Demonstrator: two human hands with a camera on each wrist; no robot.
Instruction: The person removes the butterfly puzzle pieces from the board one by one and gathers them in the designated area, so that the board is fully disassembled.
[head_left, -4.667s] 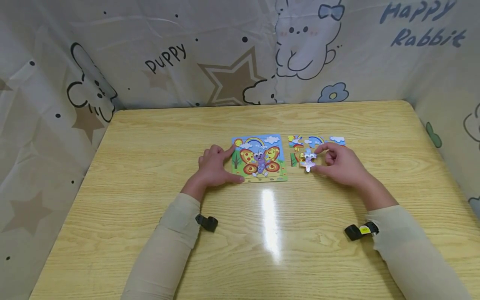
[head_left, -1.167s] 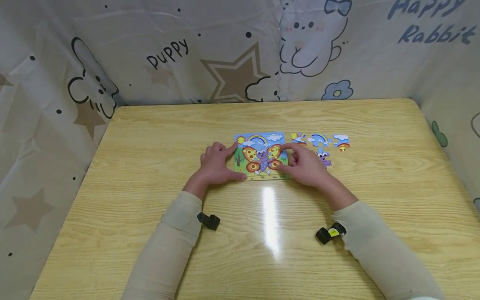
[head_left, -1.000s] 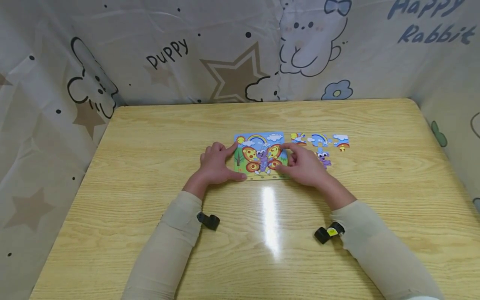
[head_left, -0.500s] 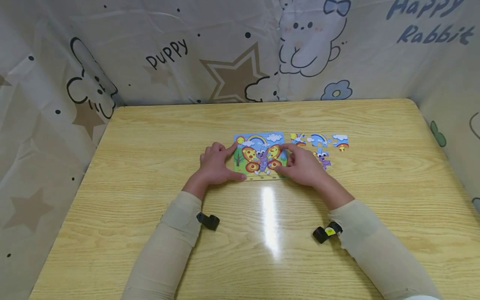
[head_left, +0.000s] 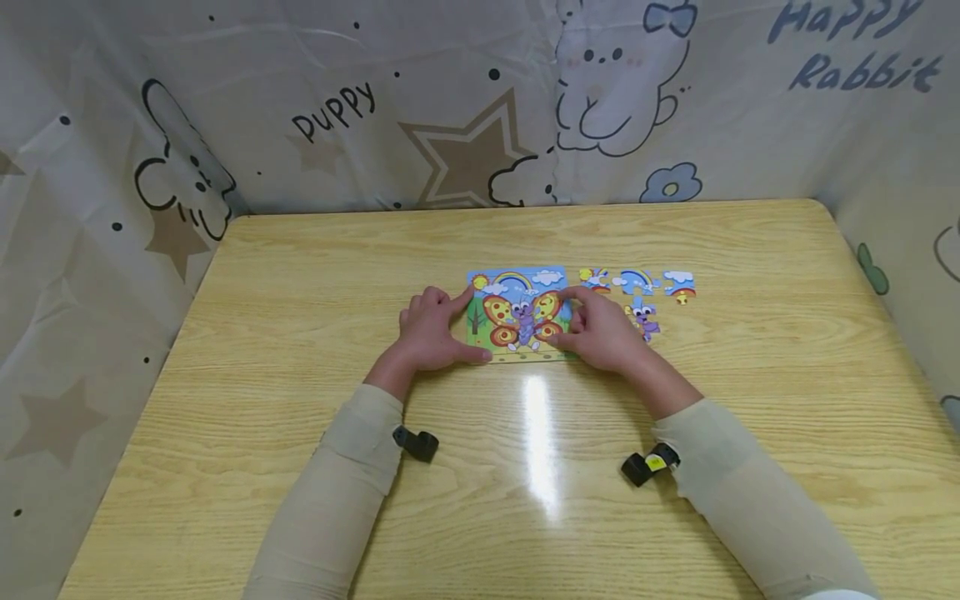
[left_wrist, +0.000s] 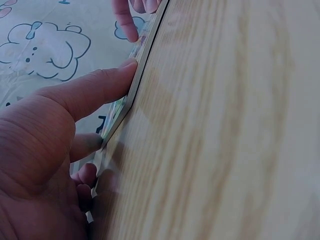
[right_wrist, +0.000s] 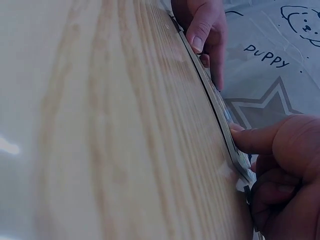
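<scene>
A square puzzle board [head_left: 517, 300] with a butterfly, rainbow and sun picture lies flat on the table. My left hand [head_left: 427, 329] grips its left side, thumb at the front corner and index finger further back. In the left wrist view that thumb rests on the front edge of the board [left_wrist: 131, 97]. My right hand [head_left: 609, 333] holds the right side between thumb and index finger, its other fingers curled in. Right of the board lie loose jigsaw pieces: a sun piece [head_left: 594, 278], a rainbow piece [head_left: 636, 281], a cloud piece [head_left: 679, 282] and a butterfly-face piece [head_left: 643, 321], partly behind my right hand.
The wood-grain table [head_left: 315, 275] extends widely around the board. A cartoon-printed cloth [head_left: 435, 92] hangs behind it and at both sides. Black wrist cameras [head_left: 420, 444] sit on both sleeves.
My right hand has put the butterfly-face piece down among the loose ones and moved left onto the board's right side. Over the last second both hands have barely moved.
</scene>
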